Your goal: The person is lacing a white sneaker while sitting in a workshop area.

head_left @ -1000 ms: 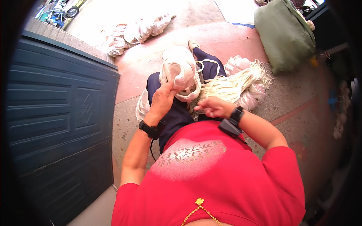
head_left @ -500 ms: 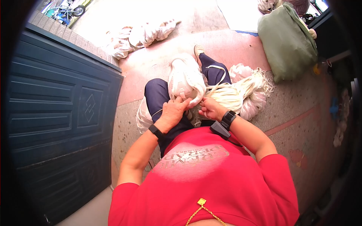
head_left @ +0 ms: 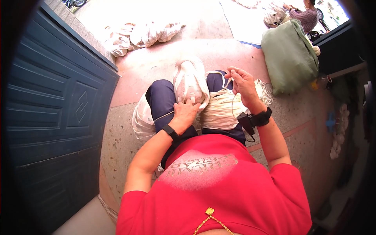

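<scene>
A pale pinkish-white shoe (head_left: 190,84) stands between my knees, its toe pointing away from me. My left hand (head_left: 185,115) is closed on the heel end, fingers near the pull tab. To the right, my right hand (head_left: 243,85) is raised above the thigh, fingers pinched on a thin cream lace (head_left: 217,73) that loops from the shoe's side. Part of the lace hangs below that hand. Under it, a thick bundle of cream laces (head_left: 223,111) lies across my right thigh. My fingers partly hide the heel.
A stuffed green sack (head_left: 290,56) stands at the far right, with a person (head_left: 307,16) behind it. Pale bundles (head_left: 147,34) lie on the floor ahead. A dark blue panelled door (head_left: 51,102) borders the left side. A translucent bag (head_left: 143,119) sits beside my left knee.
My right hand has risen away from the shoe's heel, outward to the right and forward, with the lace. The left hand stays at the heel. The whole view has shifted slightly.
</scene>
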The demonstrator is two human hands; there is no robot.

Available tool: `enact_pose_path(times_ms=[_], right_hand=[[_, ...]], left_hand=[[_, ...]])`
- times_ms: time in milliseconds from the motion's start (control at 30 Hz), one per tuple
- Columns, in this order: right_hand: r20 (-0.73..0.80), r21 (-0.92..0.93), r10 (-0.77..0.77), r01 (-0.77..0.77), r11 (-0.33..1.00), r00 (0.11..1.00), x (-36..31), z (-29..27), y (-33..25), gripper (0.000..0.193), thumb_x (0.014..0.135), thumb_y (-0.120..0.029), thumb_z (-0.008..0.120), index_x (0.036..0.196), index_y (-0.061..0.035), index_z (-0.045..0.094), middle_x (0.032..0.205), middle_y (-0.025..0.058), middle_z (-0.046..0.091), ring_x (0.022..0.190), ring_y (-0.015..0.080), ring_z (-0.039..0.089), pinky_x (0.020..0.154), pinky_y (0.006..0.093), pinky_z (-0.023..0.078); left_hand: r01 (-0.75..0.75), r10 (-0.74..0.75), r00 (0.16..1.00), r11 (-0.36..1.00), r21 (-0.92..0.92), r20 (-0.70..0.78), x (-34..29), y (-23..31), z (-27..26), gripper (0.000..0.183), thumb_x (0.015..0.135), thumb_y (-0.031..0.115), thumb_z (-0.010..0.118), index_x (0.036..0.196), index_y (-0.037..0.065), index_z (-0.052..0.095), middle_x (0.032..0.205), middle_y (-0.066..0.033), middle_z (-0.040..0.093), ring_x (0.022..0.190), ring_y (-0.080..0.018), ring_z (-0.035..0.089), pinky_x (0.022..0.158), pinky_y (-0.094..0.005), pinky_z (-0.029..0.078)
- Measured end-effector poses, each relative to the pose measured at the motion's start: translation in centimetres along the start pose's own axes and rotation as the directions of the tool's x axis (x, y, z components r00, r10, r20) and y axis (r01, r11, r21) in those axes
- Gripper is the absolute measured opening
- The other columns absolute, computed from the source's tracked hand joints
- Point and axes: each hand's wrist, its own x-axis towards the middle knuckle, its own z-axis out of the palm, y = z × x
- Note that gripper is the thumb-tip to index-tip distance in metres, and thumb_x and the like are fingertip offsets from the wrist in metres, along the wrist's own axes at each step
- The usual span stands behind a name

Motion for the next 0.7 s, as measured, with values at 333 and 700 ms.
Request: enact_pose_path(times_ms=[333, 700], right_hand=[[0.059, -0.101, -0.072, 0.078, 0.992, 0.996, 1.2, -0.8, -1.3, 0.025, 0.089, -0.016, 0.046, 0.109, -0.0007, 0.051, 0.075, 0.0022, 0.059, 0.044, 0.0007, 0.037, 0.038, 0.0159, 0.032], [0.606, -0.197, -0.313, 0.52, 0.831, 0.731, -1.1, 2.9, -2.7, 0.007, 0.084, -0.007, 0.049, 0.088, -0.0019, 0.05, 0.072, 0.0109, 0.059, 0.067, 0.0235, 0.059, 0.063, 0.0295, 0.046]], left_hand=[[-0.022, 0.009, 0.997, 0.987, 0.159, 0.082, 1.0, 1.9, 0.6, 0.024, 0.078, 0.017, 0.049, 0.1, 0.019, 0.056, 0.086, -0.0085, 0.054, 0.068, -0.0263, 0.058, 0.057, -0.042, 0.041], [-0.099, 0.007, 0.991, 0.73, -0.676, -0.137, 0.1, -1.5, -3.9, 0.025, 0.087, 0.027, 0.046, 0.1, 0.007, 0.056, 0.087, -0.0065, 0.059, 0.071, -0.0191, 0.058, 0.066, -0.0331, 0.044]])
